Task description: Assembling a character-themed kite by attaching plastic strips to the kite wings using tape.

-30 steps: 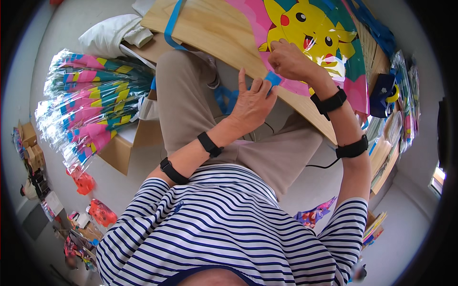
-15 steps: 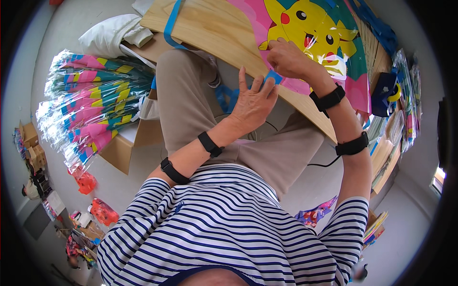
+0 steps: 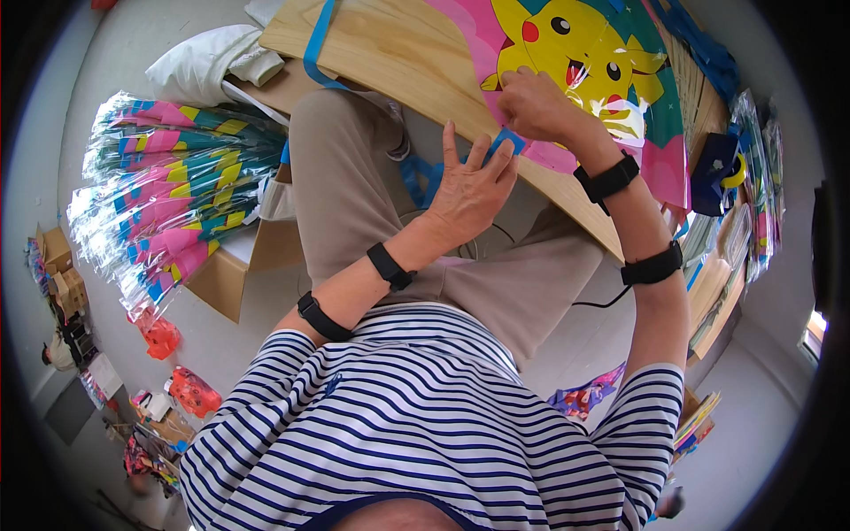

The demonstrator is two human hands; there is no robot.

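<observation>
A glossy printed sheet with a yellow cartoon figure on pink and teal lies on a pale wooden board in front of me. My right hand is closed in a fist-like pinch over the sheet's near part; whatever its fingertips hold is hidden. Just to the left, by the board's near edge, my left hand has its index finger stretched and the others spread and slightly bent. Its thumb is out of sight. A blue strip shows between the two hands, and a blue band hangs below the board.
At left, a cardboard box holds several clear-wrapped colourful bundles. A white cloth bundle lies behind it. Red plastic bags are on the floor. More wrapped items and a yellow tape roll are at right.
My right hand has shifted very slightly, and the fingers of my left hand have moved a little. The sheet and board look the same.
</observation>
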